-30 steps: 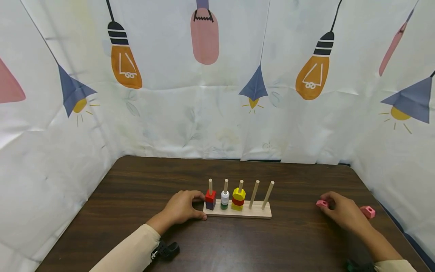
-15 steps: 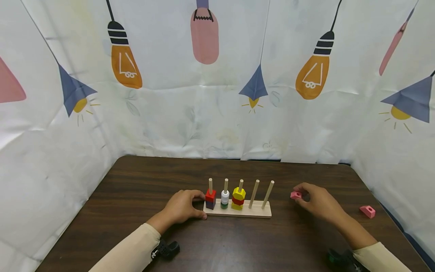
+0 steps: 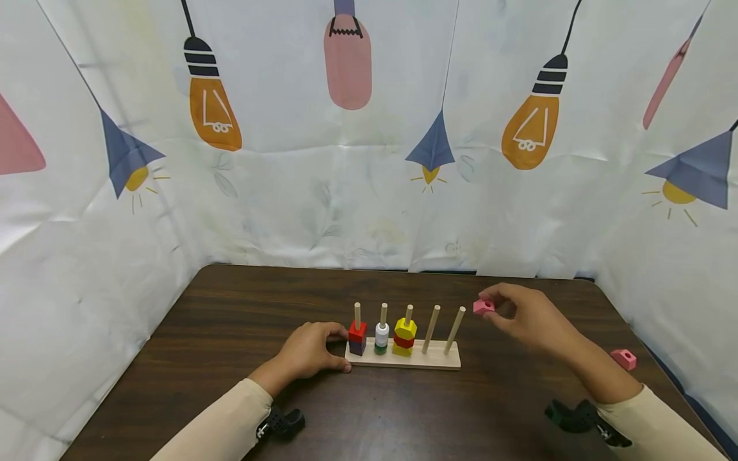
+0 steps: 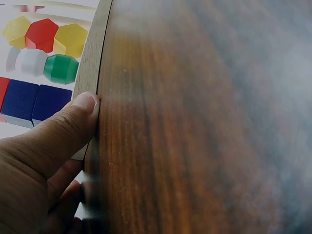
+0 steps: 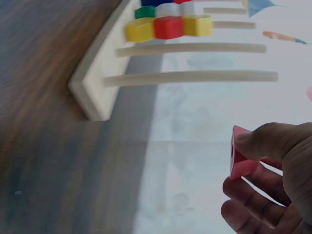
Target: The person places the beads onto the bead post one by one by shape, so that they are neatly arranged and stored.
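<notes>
A wooden peg board point(image 3: 403, 362) with several upright pegs stands on the table. My left hand point(image 3: 308, 352) holds its left end, the thumb point(image 4: 84, 105) along the front edge and fingers behind. Red and dark blue cubes point(image 4: 20, 101) fill the leftmost peg, white and green beads point(image 3: 381, 338) the second, yellow and red faceted beads point(image 3: 405, 333) the third. The two rightmost pegs point(image 5: 190, 76) are bare. Raised right of them, my right hand point(image 3: 533, 317) pinches a pink block point(image 3: 483, 307) with a hole through it, between thumb and fingers.
Another pink block point(image 3: 624, 359) with a hole lies on the dark wood-grain table point(image 3: 426, 416) at the right, partly behind my right forearm. A white curtain point(image 3: 346, 205) printed with lamps hangs around the table's back and sides.
My right hand has carried the pink block leftward and up from the table's right side, close to the rightmost peg. The left hand and the peg board have stayed put.
</notes>
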`<state>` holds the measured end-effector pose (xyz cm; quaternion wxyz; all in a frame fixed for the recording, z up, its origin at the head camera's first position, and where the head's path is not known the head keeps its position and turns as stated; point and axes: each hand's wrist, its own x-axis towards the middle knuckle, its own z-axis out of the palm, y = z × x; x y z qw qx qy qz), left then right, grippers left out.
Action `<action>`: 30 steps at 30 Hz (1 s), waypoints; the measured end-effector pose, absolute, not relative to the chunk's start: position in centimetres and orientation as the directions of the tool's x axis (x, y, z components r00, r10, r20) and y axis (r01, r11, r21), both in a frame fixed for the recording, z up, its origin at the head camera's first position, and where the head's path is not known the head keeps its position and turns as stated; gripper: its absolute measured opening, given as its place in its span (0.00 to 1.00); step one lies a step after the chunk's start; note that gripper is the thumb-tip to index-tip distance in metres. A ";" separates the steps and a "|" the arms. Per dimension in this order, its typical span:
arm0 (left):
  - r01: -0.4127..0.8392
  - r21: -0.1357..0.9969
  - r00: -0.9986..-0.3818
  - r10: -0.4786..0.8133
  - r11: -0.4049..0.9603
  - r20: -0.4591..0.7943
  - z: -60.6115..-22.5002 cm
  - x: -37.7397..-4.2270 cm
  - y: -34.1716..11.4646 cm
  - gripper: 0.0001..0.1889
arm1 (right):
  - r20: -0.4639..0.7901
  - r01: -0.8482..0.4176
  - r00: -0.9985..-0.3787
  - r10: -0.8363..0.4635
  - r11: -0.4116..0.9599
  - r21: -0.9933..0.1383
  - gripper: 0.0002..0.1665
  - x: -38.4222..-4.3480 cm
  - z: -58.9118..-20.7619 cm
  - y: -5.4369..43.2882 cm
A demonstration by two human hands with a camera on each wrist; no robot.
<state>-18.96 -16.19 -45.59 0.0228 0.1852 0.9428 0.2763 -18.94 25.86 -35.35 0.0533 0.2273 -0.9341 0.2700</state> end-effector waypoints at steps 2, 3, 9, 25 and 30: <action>0.337 0.528 -0.930 0.363 0.779 0.059 -45.6 -19.0 -16.2 0.28 | 0.245 -0.475 -0.880 -0.407 0.736 -0.482 0.17 -18.9 -34.6 25.5; 0.337 0.529 -0.930 0.363 0.779 0.058 -45.6 -19.0 -16.2 0.29 | 0.260 -0.489 -0.872 -0.415 0.725 -0.484 0.17 -18.9 -34.2 25.4; 0.332 0.536 -0.930 0.364 0.776 0.049 -45.5 -19.0 -16.1 0.28 | 0.342 -0.574 -0.819 -0.461 0.664 -0.479 0.18 -19.0 -32.9 24.2; 0.316 0.529 -0.936 0.350 0.788 0.038 -45.4 -19.0 -16.1 0.29 | 0.378 -0.654 -0.754 -0.537 0.563 -0.504 0.19 -19.1 -32.7 20.9; 0.314 0.527 -0.936 0.349 0.789 0.036 -45.4 -18.9 -16.0 0.29 | 0.376 -0.660 -0.748 -0.548 0.547 -0.515 0.18 -19.0 -33.0 20.1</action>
